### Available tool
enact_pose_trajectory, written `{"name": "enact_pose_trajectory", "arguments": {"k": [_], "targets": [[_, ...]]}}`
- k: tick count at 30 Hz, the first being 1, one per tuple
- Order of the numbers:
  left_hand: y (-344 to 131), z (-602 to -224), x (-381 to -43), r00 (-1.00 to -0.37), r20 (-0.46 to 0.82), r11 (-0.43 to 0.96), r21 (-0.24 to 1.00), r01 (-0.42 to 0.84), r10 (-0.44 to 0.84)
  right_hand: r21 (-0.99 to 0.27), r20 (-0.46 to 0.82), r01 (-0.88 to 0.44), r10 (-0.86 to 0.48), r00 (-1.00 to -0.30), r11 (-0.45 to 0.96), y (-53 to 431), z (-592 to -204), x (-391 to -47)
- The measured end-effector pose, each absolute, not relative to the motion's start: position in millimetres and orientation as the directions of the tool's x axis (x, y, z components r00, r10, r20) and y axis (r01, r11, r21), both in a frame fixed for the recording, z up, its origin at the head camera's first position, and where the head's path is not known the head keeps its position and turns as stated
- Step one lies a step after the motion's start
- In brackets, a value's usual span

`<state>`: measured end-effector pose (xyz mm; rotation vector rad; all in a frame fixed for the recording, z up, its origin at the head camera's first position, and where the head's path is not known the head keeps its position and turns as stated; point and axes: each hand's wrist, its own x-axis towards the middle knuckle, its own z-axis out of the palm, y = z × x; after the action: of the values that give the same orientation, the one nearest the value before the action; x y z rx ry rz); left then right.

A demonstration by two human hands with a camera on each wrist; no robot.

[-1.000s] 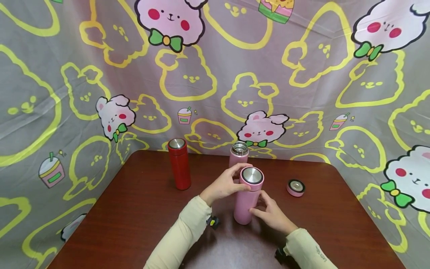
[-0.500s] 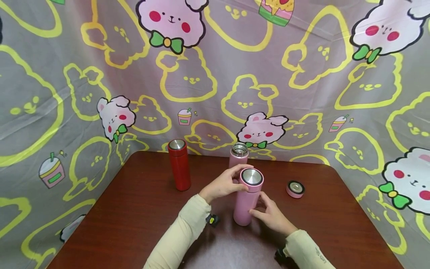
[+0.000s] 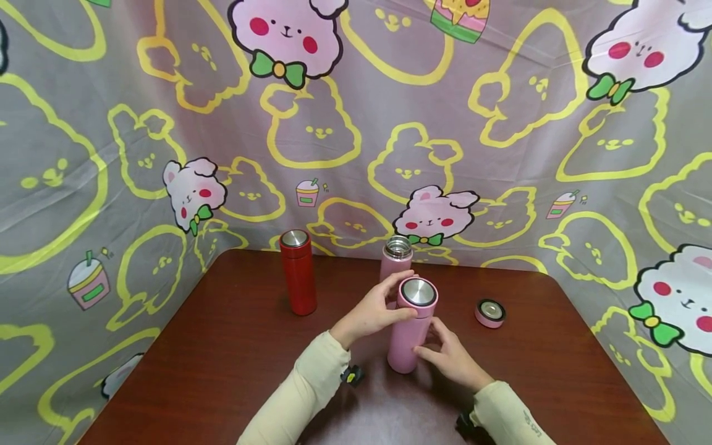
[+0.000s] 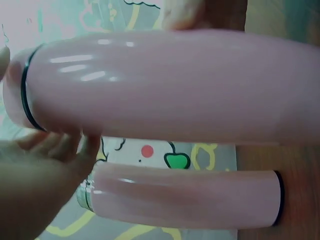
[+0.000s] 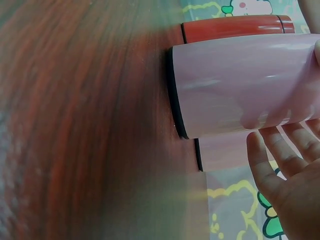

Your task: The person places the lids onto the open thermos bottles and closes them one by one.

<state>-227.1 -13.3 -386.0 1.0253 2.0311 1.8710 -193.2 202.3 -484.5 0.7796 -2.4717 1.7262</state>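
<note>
A pink thermos with a steel-topped lid stands upright on the table. My left hand grips it by the lid, thumb in front and fingers behind. Lower down, my right hand holds the body from the right; in the right wrist view its fingers touch the pink wall. The lid sits on the thermos, with a dark ring near it in the left wrist view. Just behind stands a second pink thermos, uncapped, its steel mouth showing and its lower part hidden in the head view.
To the left a red thermos stands with its lid on. A loose pink lid lies on the right of the brown table. Patterned cloth hangs along the table's back and sides.
</note>
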Motion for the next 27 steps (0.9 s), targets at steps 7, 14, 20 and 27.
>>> {"name": "enact_pose_trajectory", "arguments": {"k": [7,14,20,27], "targets": [[-9,-380,-218,-0.808,0.279,-0.014,0.948,0.318,0.519,-0.876,0.292,-0.404,-0.379,-0.878,0.262,203,-485,-194],[-8,-368,-206,-0.819,0.302,0.004,0.938,0.348,0.488,-0.861,0.317,-0.436,-0.396,-0.862,0.260,198,-471,-186],[-1,-390,-216,-0.827,0.345,0.015,0.920,0.391,0.443,-0.867,0.308,-0.430,-0.409,-0.859,0.250,194,-456,-179],[1,-397,-218,-0.813,0.386,-0.044,0.911,0.409,0.436,-0.873,0.314,-0.432,-0.416,-0.853,0.226,194,-455,-178]]}}
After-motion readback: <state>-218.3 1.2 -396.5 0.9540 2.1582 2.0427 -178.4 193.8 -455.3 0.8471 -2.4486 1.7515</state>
